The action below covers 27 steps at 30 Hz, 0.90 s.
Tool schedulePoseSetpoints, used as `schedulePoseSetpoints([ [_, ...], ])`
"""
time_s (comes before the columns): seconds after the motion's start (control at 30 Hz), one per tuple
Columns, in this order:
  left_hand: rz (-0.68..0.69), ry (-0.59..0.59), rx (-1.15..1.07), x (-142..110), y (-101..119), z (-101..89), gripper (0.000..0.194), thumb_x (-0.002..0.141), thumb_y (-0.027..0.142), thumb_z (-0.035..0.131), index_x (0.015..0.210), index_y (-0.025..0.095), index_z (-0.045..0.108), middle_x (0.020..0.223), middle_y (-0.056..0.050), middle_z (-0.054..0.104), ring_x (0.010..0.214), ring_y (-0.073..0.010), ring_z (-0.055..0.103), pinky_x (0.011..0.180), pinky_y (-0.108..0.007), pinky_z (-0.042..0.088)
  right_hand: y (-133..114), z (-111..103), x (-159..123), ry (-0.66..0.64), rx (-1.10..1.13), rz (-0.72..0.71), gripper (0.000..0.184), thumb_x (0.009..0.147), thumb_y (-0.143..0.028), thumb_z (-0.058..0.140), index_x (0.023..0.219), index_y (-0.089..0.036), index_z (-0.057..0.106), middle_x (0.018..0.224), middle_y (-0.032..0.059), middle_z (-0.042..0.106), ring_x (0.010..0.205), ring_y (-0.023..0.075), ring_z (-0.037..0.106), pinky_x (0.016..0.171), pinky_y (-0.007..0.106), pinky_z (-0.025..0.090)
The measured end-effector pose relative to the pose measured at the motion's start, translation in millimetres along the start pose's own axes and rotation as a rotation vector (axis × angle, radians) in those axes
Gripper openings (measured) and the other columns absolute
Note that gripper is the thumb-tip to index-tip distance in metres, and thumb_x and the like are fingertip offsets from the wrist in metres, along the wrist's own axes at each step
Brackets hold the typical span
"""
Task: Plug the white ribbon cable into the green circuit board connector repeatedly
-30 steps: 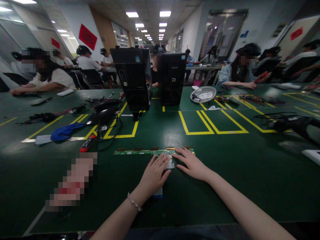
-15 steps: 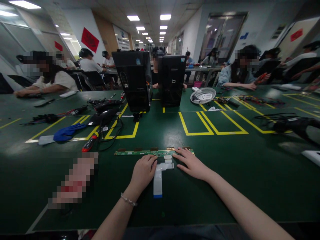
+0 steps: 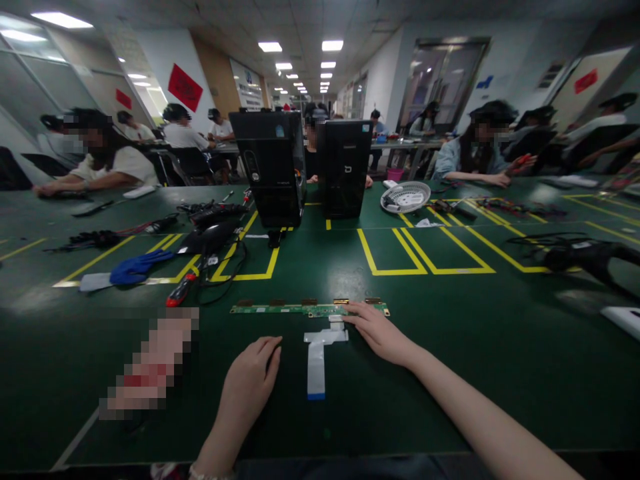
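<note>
A long narrow green circuit board (image 3: 280, 309) lies flat on the green table (image 3: 450, 360) in front of me. A white flat ribbon cable (image 3: 317, 357) with a blue tip runs from the board's middle toward me. My right hand (image 3: 380, 330) lies open with its fingers stretched flat on the board's right end, just right of the cable's connector. My left hand (image 3: 249, 387) rests on the table left of the cable, apart from it, fingers loosely curled and holding nothing.
Two black computer towers (image 3: 273, 167) stand upright behind the board. A red-handled screwdriver (image 3: 181, 291), black cables (image 3: 215, 233) and a blue glove (image 3: 135, 265) lie at the left. A white fan grille (image 3: 405, 197) sits far right. Other people work at the surrounding tables.
My left hand has pulled back from the board and cable toward me and to the left, uncovering the whole ribbon cable. My right hand has stayed on the board's right end.
</note>
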<state>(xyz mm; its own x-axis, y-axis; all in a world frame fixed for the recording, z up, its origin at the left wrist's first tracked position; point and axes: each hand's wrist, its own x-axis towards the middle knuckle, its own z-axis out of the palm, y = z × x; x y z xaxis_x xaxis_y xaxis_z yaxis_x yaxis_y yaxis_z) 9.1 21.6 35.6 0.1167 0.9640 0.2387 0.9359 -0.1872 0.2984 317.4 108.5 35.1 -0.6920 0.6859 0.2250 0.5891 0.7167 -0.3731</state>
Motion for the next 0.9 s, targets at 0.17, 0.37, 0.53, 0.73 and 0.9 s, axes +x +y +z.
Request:
schedulePoseSetpoints([
  [0.17,0.023,0.13,0.016,-27,-20,11.1,0.036,0.096,0.031,0.038,0.113,0.017,0.066,0.115,-0.011,0.065,0.107,-0.0269,0.061,0.091,-0.042,0.05,-10,-3,4,-0.104,-0.027,0.005,0.043,0.096,-0.041,0.042,0.138,-0.032,0.048,0.153,0.0039,0.03,0.142,0.0261,0.023,0.115,0.053,0.021],
  [0.37,0.039,0.16,0.023,-29,-20,22.3,0.035,0.095,0.028,0.04,0.119,0.017,0.062,0.121,-0.012,0.062,0.112,-0.0286,0.058,0.094,-0.047,0.048,-7,-2,5,-0.174,-0.061,0.007,0.05,0.095,-0.052,0.041,0.142,-0.034,0.043,0.155,0.0051,0.025,0.142,0.0269,0.02,0.115,0.054,0.016],
  [0.53,0.038,0.166,0.024,-27,-17,21.4,0.035,0.095,0.028,0.04,0.122,0.017,0.061,0.123,-0.012,0.061,0.114,-0.0281,0.057,0.097,-0.047,0.046,-8,0,5,-0.182,-0.089,-0.007,0.05,0.096,-0.052,0.039,0.142,-0.033,0.042,0.155,0.0057,0.024,0.143,0.0264,0.02,0.115,0.054,0.016],
  [0.73,0.03,0.158,0.035,-28,-16,20.4,0.036,0.095,0.027,0.041,0.123,0.015,0.061,0.123,-0.013,0.061,0.115,-0.0283,0.056,0.097,-0.046,0.046,-8,-3,3,-0.215,-0.082,-0.02,0.054,0.095,-0.055,0.037,0.145,-0.034,0.038,0.157,0.0058,0.02,0.144,0.0257,0.016,0.116,0.053,0.014],
  [0.9,0.044,0.165,0.025,-27,-17,20.6,0.035,0.095,0.027,0.04,0.12,0.015,0.062,0.122,-0.013,0.061,0.114,-0.0278,0.057,0.097,-0.046,0.046,-8,-4,3,-0.216,-0.069,-0.036,0.056,0.094,-0.056,0.039,0.145,-0.033,0.038,0.157,0.0058,0.018,0.144,0.0268,0.014,0.116,0.053,0.012],
])
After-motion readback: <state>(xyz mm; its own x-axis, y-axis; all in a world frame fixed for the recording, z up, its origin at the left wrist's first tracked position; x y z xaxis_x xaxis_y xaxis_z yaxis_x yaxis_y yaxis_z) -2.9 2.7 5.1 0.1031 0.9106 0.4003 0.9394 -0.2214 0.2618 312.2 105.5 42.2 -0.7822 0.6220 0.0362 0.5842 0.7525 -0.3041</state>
